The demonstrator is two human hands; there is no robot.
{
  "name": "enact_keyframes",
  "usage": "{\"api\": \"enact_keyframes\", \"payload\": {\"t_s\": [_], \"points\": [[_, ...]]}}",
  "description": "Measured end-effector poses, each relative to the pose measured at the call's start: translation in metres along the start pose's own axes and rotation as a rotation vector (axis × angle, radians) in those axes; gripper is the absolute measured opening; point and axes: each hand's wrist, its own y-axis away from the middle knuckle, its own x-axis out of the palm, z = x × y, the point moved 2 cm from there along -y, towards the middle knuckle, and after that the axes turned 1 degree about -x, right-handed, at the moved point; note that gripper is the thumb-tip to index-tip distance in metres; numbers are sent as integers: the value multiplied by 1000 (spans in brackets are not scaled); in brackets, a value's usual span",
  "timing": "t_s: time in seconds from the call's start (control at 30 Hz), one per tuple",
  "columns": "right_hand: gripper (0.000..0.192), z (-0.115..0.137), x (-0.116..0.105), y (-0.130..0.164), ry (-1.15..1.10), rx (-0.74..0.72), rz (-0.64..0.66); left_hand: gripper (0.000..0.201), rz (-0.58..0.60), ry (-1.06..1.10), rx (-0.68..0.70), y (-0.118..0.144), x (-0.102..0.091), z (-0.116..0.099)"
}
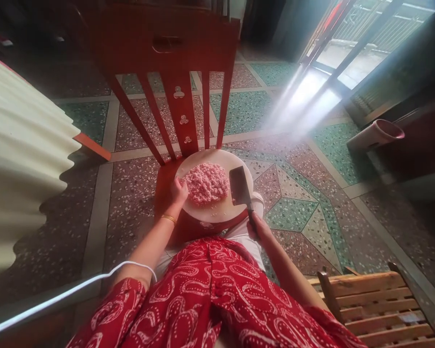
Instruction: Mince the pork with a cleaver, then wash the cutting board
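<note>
A mound of pink minced meat sits on a round, pale cutting board, which rests on the seat of a red-brown wooden chair. At the board's left rim, my left hand is closed on the edge, its fingertips close beside the meat. My right hand grips the dark handle of a cleaver. The wide blade lies over the right part of the board, just right of the meat and apart from it. A few small meat bits are scattered near the board's front.
The chair's slatted back rises behind the board. A pale pleated cloth hangs at left, and a white cable crosses by my left arm. A slatted wooden seat stands at lower right, a bin farther back.
</note>
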Motion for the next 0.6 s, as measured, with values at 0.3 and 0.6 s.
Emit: {"api": "enact_keyframes", "payload": {"t_s": [0.3, 0.6], "points": [[57, 14, -20, -48, 51, 5, 84, 34, 30, -131, -36, -25, 14, -1], [32, 98, -11, -116, 555, -47, 193, 16, 227, -45, -157, -33, 40, -10]]}}
